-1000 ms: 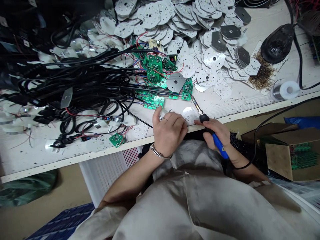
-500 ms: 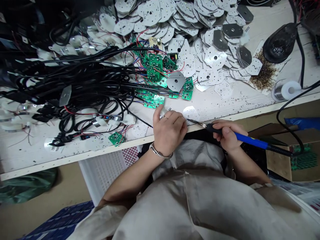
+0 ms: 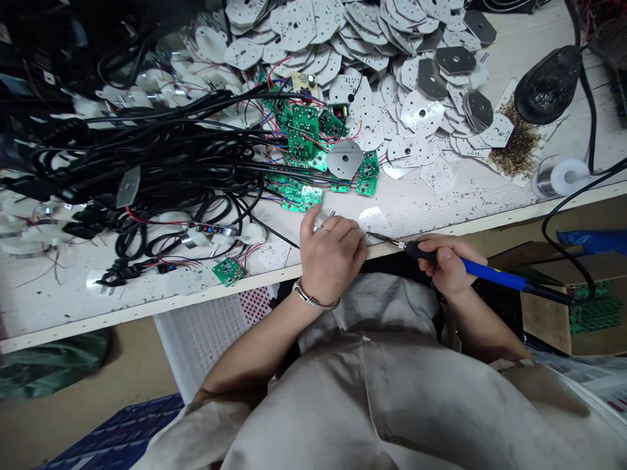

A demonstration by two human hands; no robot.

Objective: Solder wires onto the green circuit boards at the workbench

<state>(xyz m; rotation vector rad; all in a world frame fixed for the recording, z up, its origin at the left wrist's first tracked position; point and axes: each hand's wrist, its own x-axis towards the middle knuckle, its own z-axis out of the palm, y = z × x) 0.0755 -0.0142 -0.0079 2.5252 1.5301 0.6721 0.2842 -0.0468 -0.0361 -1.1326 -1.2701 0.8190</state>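
Observation:
My right hand (image 3: 450,264) is wrapped round the blue-and-black handle of a soldering iron (image 3: 492,274), its metal tip pointing left along the bench edge. That tip reaches close to the fingers of my left hand (image 3: 333,251) and to a white LED plate (image 3: 375,220). Whether the tip touches the plate, I cannot tell. My left hand rests at the bench edge with curled fingers, and what they hold is hidden beneath them. A small whitish part with a metal pin (image 3: 329,215) shows just beyond its knuckles. Green circuit boards (image 3: 304,198) lie past the thumb.
Black cables (image 3: 196,150) heap up on the left. White LED plates (image 3: 411,117) pile at the back. On the right stand a black iron holder (image 3: 548,85) and a solder spool (image 3: 563,177). The iron's cord (image 3: 548,219) loops over the bench edge near a cardboard box (image 3: 543,320).
The soldering iron's tip has shifted very slightly, and my right hand with it. My left hand stays in the same place.

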